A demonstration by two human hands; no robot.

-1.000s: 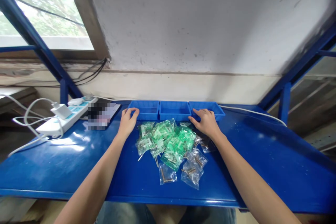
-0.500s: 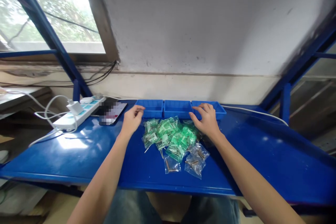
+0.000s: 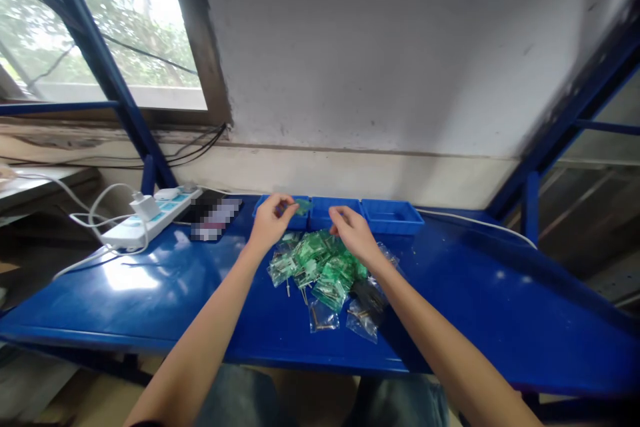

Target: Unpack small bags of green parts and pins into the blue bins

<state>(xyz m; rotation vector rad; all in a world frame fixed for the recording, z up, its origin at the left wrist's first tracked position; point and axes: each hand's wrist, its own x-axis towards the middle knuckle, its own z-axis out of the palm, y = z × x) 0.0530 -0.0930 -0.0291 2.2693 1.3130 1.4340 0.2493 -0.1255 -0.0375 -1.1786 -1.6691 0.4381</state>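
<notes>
My left hand [image 3: 271, 219] pinches a small green plastic bag [image 3: 303, 206] between thumb and fingers, over the left blue bin [image 3: 260, 201]. My right hand [image 3: 353, 232] is raised above the pile, in front of the middle blue bin [image 3: 320, 209]. Its thumb and fingertips are drawn together; whether anything sits between them I cannot make out. Below both hands lies a heap of green plastic bags [image 3: 325, 267] with thin metal pieces inside. Nearer me are clear bags [image 3: 324, 317] holding brown pins, some partly hidden by my right forearm.
A third blue bin [image 3: 393, 215] stands at the right of the row. On the left of the blue table [image 3: 475, 307] are a white power strip [image 3: 150, 219] with cables and a phone [image 3: 215, 220]. A white cable [image 3: 480, 219] runs along the back edge, below the wall.
My left hand has moved right and now holds a green bag over the left bin. My right hand has moved left, away from the right bin, and its fingers have drawn together.
</notes>
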